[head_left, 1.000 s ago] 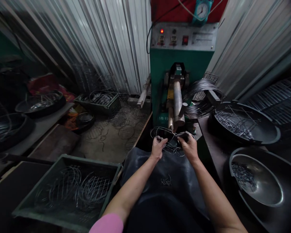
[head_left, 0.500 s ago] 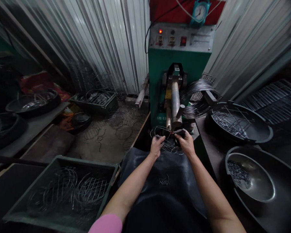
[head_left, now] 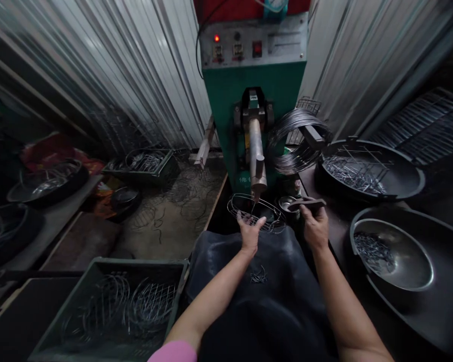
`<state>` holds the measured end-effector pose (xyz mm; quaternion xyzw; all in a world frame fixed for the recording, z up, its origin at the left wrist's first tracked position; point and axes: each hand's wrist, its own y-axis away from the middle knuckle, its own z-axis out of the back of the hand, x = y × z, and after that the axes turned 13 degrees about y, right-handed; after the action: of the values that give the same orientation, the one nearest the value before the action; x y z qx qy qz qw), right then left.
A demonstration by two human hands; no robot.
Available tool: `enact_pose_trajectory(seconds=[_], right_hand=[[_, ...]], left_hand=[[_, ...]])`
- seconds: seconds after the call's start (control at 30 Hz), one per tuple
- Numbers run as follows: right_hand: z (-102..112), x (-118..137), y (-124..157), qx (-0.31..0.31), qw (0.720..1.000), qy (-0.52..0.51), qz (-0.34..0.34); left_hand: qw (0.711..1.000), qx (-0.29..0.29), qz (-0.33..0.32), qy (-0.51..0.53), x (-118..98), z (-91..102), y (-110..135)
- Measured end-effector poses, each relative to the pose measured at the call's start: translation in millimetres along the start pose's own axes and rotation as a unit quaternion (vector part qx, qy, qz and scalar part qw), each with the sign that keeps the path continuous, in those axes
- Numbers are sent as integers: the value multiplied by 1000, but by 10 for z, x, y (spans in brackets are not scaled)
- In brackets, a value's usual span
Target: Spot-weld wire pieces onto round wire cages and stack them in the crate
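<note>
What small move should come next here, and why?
Probably bring the right hand leftward so its flat bar meets the wire frame: the left hand alone holds the frame near the lower end of the machine's rod, while the bar sits apart, by the small bowl.

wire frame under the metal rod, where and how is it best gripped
Probably best by the near rim of the wire frame, pinched from the wearer's side, where the left hand is. The metal rod reaches toward the far side, and the thin, open wire leaves gaps for the fingers to pass through.
</note>
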<state>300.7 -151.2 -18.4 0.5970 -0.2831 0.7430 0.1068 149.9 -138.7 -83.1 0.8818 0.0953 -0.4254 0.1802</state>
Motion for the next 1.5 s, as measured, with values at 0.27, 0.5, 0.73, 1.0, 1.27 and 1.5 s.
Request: enact_pose_trajectory(seconds=[0.27, 0.5, 0.73, 1.0, 1.27, 1.5], right_hand=[[-62, -350, 280, 72, 997, -5, -6], [-241, -165, 212, 143, 988, 43, 23], [-383, 52, 76, 199, 974, 83, 62], [-577, 178, -51, 187, 970, 123, 91], [-665, 128, -104, 197, 965, 149, 87], [-347, 36, -210, 42, 995, -87, -36]], left_hand=[[992, -12, 94, 83, -100, 79, -33], [982, -33, 158, 101, -209, 196, -31], [980, -21, 159, 113, -227, 194, -94], [965, -37, 213, 149, -301, 103, -218], [956, -43, 260, 126, -352, 49, -286], [962, -2, 256, 89, -311, 212, -132]])
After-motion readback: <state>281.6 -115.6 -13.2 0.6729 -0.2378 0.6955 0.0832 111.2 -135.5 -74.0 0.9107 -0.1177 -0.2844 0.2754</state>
